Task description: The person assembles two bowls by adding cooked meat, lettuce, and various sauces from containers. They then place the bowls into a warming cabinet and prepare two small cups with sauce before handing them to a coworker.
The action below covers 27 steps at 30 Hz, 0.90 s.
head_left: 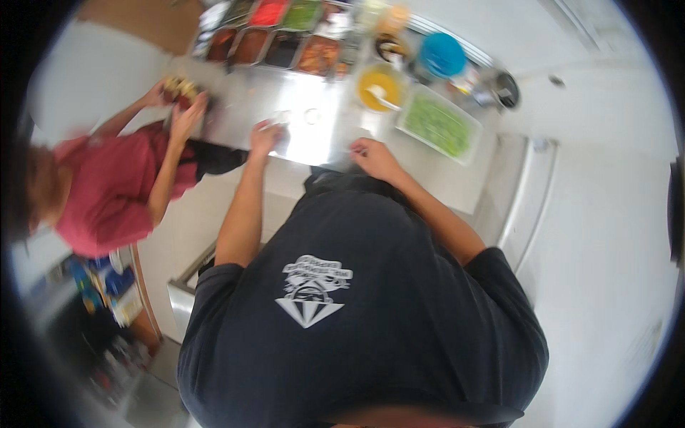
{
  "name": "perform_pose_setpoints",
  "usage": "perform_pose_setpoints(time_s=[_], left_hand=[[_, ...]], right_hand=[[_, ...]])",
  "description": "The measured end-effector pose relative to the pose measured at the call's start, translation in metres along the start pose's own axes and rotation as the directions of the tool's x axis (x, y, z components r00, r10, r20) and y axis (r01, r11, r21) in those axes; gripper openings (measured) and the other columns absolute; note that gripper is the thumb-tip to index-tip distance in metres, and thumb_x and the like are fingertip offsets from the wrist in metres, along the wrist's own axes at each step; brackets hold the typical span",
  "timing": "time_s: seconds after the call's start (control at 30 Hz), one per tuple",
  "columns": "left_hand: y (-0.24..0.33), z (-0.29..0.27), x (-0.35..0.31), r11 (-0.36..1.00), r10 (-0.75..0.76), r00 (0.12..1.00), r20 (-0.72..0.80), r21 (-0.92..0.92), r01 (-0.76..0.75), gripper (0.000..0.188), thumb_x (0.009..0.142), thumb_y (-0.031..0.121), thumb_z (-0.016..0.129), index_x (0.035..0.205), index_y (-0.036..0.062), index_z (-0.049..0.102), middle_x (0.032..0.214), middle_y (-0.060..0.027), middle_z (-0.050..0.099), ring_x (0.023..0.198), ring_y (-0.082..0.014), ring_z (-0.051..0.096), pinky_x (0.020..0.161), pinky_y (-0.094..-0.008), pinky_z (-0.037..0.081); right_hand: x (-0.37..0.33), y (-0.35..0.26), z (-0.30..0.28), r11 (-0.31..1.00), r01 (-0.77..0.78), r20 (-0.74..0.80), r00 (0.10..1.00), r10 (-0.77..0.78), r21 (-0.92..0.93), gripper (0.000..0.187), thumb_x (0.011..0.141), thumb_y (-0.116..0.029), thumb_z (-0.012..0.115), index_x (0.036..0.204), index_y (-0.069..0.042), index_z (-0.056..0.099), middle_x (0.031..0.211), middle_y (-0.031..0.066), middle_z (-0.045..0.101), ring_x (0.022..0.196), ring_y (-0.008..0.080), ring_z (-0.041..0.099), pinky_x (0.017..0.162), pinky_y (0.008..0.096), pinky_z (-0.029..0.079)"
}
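Over the front of the shiny steel counter, both of my hands are held apart from each other. My left hand has its fingers drawn together near a glary patch of the steel; whatever may be between them is too small and blurred to name. Closer to the counter's front edge, my right hand is curled with thumb and fingertips pinched, and what it holds, if anything, does not show clearly. A faint ring-shaped mark or thing lies on the steel between and beyond the hands.
Metal pans of colourful ingredients line the back. At right stand a yellow-filled bowl with a white utensil, a tray of chopped greens, a blue container and a dark-mouthed pot. A co-worker at left holds food.
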<state>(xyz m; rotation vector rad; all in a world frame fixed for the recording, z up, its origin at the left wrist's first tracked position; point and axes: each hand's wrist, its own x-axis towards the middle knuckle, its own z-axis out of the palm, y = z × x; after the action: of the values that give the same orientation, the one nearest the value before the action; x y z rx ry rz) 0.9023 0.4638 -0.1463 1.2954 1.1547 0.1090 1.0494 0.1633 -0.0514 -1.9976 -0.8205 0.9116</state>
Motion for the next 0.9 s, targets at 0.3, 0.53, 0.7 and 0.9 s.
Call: perform_pose_setpoints(time_s=[0.3, 0.53, 0.7, 0.9], left_hand=[[0.018, 0.012, 0.011, 0.998, -0.034, 0.997, -0.065, -0.059, 0.03, 0.038, 0.088, 0.013, 0.071, 0.118, 0.0029, 0.051, 0.086, -0.0063, 0.068, 0.069, -0.0111, 0.063, 0.055, -0.0235, 0.046], [0.013, 0.016, 0.005, 0.997, -0.03, 0.993, -0.118, 0.065, 0.038, 0.037, 0.085, 0.01, 0.073, 0.116, 0.0012, 0.054, 0.079, -0.0032, 0.063, 0.065, -0.0107, 0.06, 0.053, -0.0226, 0.046], [0.008, 0.006, -0.005, 0.973, -0.038, 0.997, -0.063, 0.224, 0.052, 0.022, 0.085, 0.012, 0.073, 0.101, -0.0008, 0.068, 0.073, -0.0024, 0.063, 0.06, -0.0091, 0.057, 0.051, -0.0234, 0.044], [0.016, 0.007, -0.025, 0.898, 0.016, 0.995, -0.095, 0.439, 0.027, 0.022, 0.088, 0.022, 0.071, 0.1, 0.0033, 0.07, 0.079, -0.0015, 0.065, 0.066, -0.0096, 0.06, 0.054, -0.0237, 0.045]], right_hand=[[-0.066, 0.029, -0.093, 0.983, -0.072, -0.176, 0.979, 0.102, 0.17, 0.026, 0.089, -0.019, 0.065, 0.107, 0.0, 0.067, 0.095, 0.017, 0.071, 0.087, 0.0269, 0.069, 0.08, 0.0361, 0.053], [-0.108, 0.094, -0.186, 0.976, -0.124, -0.435, 0.88, 0.191, 0.177, 0.026, 0.09, -0.02, 0.064, 0.107, 0.0, 0.067, 0.093, 0.0153, 0.072, 0.083, 0.0236, 0.069, 0.077, 0.0334, 0.053], [-0.104, 0.124, -0.218, 0.973, -0.114, -0.458, 0.867, 0.195, 0.2, 0.026, 0.091, -0.021, 0.064, 0.105, 0.0, 0.068, 0.092, 0.014, 0.072, 0.082, 0.0218, 0.069, 0.076, 0.0326, 0.053], [-0.067, 0.147, -0.318, 0.909, -0.257, -0.751, 0.655, -0.085, -0.327, 0.018, 0.09, -0.02, 0.062, 0.097, -0.006, 0.071, 0.087, 0.0143, 0.07, 0.075, 0.0314, 0.066, 0.071, 0.0395, 0.052]])
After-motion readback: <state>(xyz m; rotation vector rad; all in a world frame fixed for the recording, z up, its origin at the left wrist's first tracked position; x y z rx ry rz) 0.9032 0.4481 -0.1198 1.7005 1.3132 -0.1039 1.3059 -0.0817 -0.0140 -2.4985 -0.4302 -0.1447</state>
